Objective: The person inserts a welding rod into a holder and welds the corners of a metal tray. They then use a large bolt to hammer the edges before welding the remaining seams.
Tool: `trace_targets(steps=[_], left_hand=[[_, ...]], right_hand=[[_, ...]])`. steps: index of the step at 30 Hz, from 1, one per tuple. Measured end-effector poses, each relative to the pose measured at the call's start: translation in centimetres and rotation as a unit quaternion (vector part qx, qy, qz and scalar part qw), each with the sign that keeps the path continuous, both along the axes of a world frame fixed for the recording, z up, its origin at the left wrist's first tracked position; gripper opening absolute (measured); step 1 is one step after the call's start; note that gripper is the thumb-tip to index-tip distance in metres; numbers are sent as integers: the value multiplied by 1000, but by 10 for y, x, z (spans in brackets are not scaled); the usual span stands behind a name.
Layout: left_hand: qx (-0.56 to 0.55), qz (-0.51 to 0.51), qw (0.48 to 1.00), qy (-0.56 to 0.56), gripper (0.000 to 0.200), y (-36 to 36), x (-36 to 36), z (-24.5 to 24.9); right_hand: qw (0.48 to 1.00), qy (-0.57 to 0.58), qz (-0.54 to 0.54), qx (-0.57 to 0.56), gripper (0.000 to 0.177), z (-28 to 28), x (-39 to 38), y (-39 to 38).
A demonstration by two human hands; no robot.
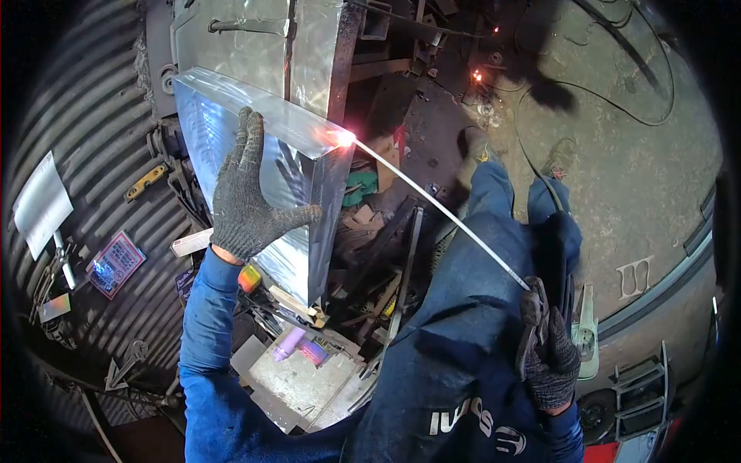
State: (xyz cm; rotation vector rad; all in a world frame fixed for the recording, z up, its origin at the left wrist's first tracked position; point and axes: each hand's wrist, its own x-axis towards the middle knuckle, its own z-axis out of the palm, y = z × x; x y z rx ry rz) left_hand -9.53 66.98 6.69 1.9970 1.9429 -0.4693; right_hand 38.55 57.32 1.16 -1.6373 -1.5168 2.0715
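Note:
My left hand point(248, 202), in a dark knitted glove, lies with its fingers outstretched and thumb spread against a shiny bent sheet-metal piece point(297, 130). At the lower right, my gloved right hand point(557, 361) is closed around an electrode holder point(531, 312). A long pale welding rod point(440, 204) is clamped in the holder and slants up to the left. Its far tip meets the sheet metal's corner, where a bright glow with orange sparks shows. The metal piece sits against a larger steel box point(316, 65).
A small worktable point(289, 378) holds a purple bottle point(288, 344) and scraps. Corrugated wall point(93, 185) runs along the left, with a yellow level point(145, 182) against it. Metal offcuts clutter the floor below the piece. A cable point(610, 96) curves across the floor at upper right.

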Motion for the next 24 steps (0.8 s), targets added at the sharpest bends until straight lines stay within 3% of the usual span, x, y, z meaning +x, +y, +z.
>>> trace_targets(steps=[13, 16, 17, 18, 21, 24], left_hand=[[-18, 24, 1000, -9, 148, 0, -1, 2], [26, -67, 997, 1, 139, -1, -6, -2], [-5, -24, 1000, 15, 122, 0, 1, 0], [5, 204, 969, -140, 113, -10, -3, -5], [-58, 127, 988, -58, 68, -12, -13, -2], [-25, 8, 1000, -15, 108, -1, -2, 2]], right_hand=[[999, 30, -8, -28, 62, 1, 2, 1], [999, 34, -8, 11, 66, -6, 7, -7], [999, 29, -6, 16, 65, -6, 6, -6], [999, 28, -5, 21, 64, -7, 3, -3], [999, 17, 2, 31, 62, -7, -4, 3], [999, 12, 7, 44, 60, -5, -13, 8]])
